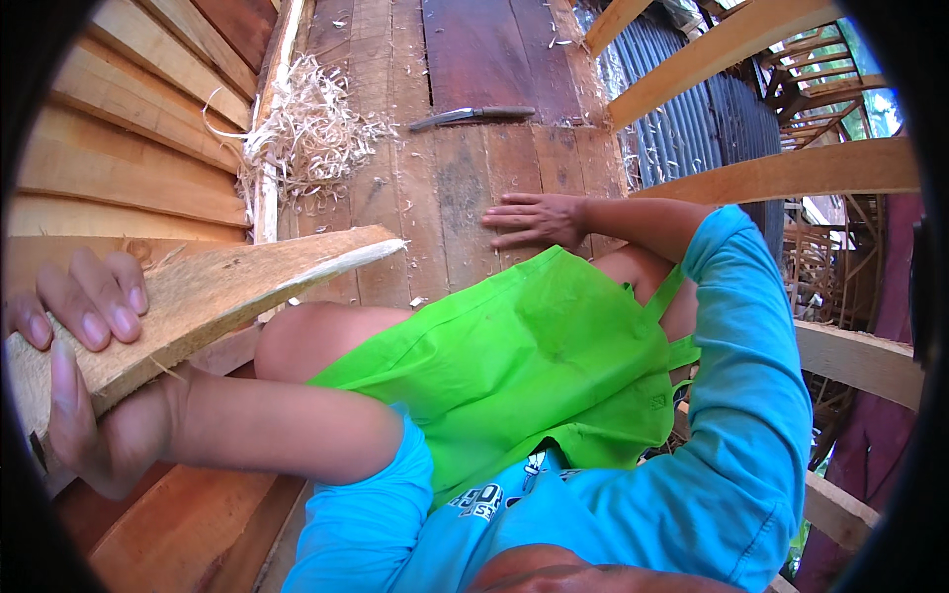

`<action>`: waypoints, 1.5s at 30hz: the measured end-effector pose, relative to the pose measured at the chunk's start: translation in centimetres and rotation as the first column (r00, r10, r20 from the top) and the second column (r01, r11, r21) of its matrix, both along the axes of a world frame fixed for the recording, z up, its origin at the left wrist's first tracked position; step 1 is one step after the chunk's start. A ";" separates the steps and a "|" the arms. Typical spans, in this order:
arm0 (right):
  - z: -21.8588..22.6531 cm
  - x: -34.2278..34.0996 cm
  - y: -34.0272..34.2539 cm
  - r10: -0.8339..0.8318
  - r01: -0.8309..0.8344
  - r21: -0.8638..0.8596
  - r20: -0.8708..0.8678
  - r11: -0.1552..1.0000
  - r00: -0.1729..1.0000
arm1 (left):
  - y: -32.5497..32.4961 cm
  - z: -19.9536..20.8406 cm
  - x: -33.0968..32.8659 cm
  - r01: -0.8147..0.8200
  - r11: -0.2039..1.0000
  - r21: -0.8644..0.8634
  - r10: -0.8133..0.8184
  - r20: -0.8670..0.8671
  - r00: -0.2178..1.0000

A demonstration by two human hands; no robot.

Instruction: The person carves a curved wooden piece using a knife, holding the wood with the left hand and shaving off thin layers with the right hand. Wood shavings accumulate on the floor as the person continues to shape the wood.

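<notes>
At the far left, my left hand (109, 435) is closed around a rough wooden board (247, 277). Its fingers lie over the board's face and the thumb presses the near edge. Tilted, the board reaches inward, and its pale, splintery end hangs above my bent knee. My right hand (534, 219) rests palm down on the plank floor (425, 198), its fingers stretched to the left and holding nothing. Ahead of that hand, out of its reach at this moment, a knife (474, 116) lies on the planks, blade to the left.
Curly wood shavings (321, 128) are heaped by the slatted wooden wall (129, 148) on the left. Wooden rails (781, 178) run along the right side, with corrugated metal sheets (682, 119) beyond. A bright green apron (514, 366) covers my lap.
</notes>
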State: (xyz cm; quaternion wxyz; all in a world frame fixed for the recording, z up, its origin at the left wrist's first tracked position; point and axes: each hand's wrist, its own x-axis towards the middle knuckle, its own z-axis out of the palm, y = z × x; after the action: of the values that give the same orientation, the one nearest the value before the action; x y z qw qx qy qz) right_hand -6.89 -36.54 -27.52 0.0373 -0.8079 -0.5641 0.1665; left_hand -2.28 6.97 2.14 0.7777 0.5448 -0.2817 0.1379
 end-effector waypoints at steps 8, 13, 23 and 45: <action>1.5 5.1 3.3 -0.580 0.571 0.175 0.459 0.802 0.673 | 0.8 0.1 -0.3 0.048 0.997 -0.059 -0.049 -0.007 0.999; 2.6 3.6 4.7 -0.748 0.745 -0.081 0.025 -0.663 -0.663 | 1.8 -0.2 -0.7 0.034 0.986 -0.162 -0.038 -0.024 0.999; 3.8 1.8 13.3 -0.839 0.966 0.062 -0.483 0.253 0.251 | 2.6 -0.2 -1.2 0.000 0.982 -0.187 0.000 -0.001 1.000; 5.2 0.7 9.1 -0.601 0.721 -0.495 -0.411 -0.484 -0.686 | 1.0 0.0 -1.0 -0.037 0.981 -0.190 0.031 -0.033 0.999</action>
State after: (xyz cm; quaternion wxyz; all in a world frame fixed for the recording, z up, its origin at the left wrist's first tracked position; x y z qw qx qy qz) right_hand -6.22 -27.49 -22.35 0.4167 -0.7366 0.4716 0.2477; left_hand -3.24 7.97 2.13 0.8278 0.4748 -0.2463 0.1693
